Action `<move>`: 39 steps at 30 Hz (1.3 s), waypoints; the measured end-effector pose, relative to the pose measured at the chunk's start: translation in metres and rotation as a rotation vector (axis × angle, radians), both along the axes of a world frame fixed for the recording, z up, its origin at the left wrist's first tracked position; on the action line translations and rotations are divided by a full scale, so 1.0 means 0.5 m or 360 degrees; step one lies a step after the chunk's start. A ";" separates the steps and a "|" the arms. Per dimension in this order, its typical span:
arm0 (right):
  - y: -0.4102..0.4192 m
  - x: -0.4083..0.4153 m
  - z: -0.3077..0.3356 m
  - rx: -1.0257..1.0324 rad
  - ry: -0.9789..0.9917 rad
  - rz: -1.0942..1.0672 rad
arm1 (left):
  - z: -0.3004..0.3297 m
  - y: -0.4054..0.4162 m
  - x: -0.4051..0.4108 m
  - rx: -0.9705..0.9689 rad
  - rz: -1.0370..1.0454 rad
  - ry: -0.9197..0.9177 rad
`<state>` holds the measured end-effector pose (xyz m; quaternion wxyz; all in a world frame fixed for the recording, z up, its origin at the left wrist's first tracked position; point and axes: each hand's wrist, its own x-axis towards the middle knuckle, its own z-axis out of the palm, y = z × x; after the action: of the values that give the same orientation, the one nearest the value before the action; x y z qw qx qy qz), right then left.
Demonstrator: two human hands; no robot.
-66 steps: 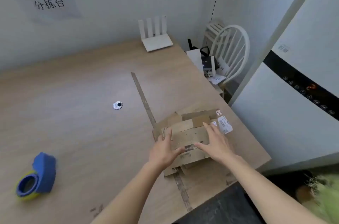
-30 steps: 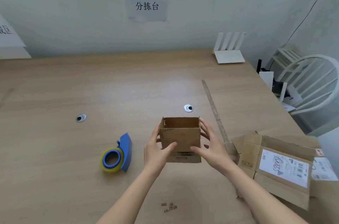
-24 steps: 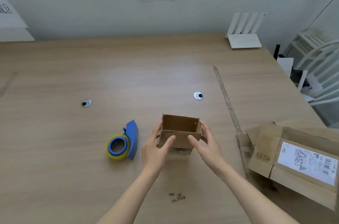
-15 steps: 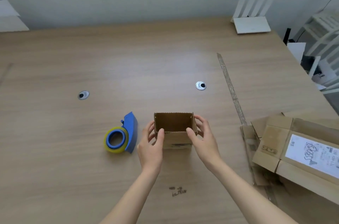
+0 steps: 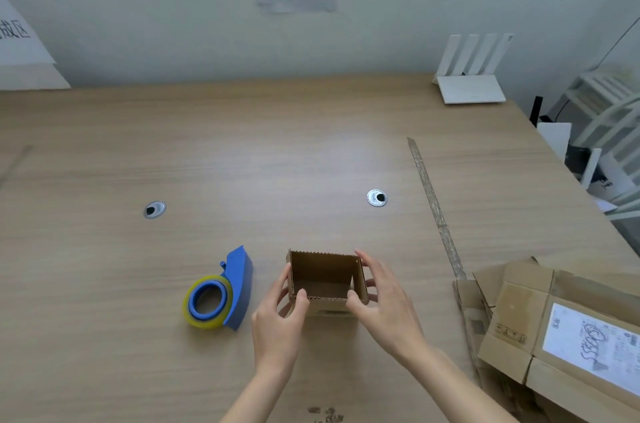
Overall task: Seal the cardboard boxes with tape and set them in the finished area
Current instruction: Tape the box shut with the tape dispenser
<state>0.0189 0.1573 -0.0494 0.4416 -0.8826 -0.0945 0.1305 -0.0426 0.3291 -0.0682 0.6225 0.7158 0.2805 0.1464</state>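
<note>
A small open-topped cardboard box [image 5: 323, 275] stands upright on the wooden table [image 5: 242, 152], near its front middle. My left hand [image 5: 278, 317] grips the box's left side, thumb on the near rim. My right hand [image 5: 384, 301] grips its right side, thumb hooked over the near right corner. A blue tape dispenser with a yellow-rimmed roll [image 5: 221, 293] lies on the table just left of the box, a short gap from my left hand.
Flattened cardboard boxes with a printed label [image 5: 554, 329] lie at the table's right front. A strip of old tape [image 5: 433, 201] runs across the tabletop. Two cable grommets [image 5: 376, 197] [image 5: 154, 209], a white router [image 5: 471, 83] at the back right, a white chair [image 5: 609, 132] beyond the edge.
I lifted the small box off the flattened stack at the right, carried it to the middle beside the tape dispenser and set it down. Both hands stay on its sides.
</note>
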 end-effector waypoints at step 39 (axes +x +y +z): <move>0.003 0.062 -0.069 -0.0056 -0.0292 0.0066 | -0.040 0.064 0.061 0.0837 -0.0349 0.0217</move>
<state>0.0499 0.1588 -0.0837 0.4128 -0.8963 -0.1506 0.0598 -0.0120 0.3611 -0.0884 0.4073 0.8869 0.1950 0.0975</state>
